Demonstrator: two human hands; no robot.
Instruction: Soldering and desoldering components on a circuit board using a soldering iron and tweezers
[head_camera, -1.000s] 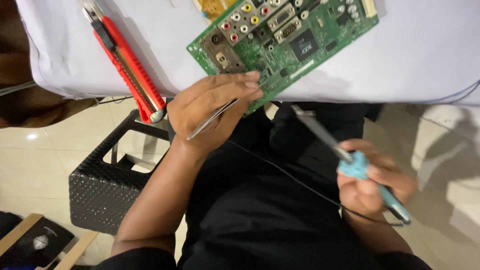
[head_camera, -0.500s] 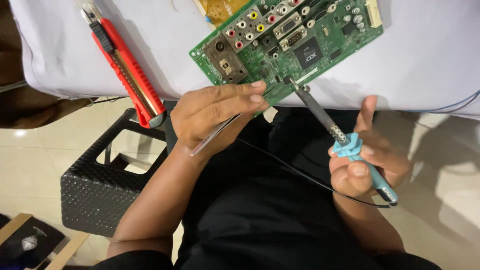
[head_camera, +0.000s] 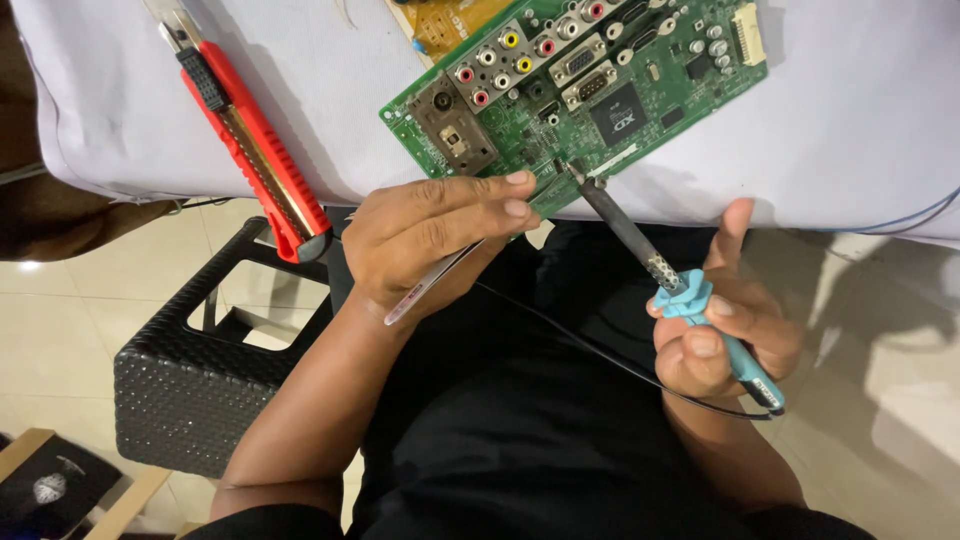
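A green circuit board (head_camera: 600, 90) with coloured round sockets lies on a white cloth-covered table (head_camera: 860, 130), its near corner over the edge. My left hand (head_camera: 430, 235) grips metal tweezers (head_camera: 430, 280), fingertips at the board's near edge. My right hand (head_camera: 715, 330) holds a soldering iron (head_camera: 660, 270) by its light-blue handle. The iron's dark tip touches the board near its front edge, just right of my left fingertips. A black cord (head_camera: 600, 350) runs from the iron across my lap.
A red utility knife (head_camera: 250, 150) lies on the cloth at the left, its end over the table edge. A black woven basket (head_camera: 190, 380) stands on the tiled floor below. A yellow board (head_camera: 440, 20) peeks out at the top.
My right hand has brought the soldering iron up from my lap until its tip meets the board. My left hand with the tweezers stayed at the board's edge.
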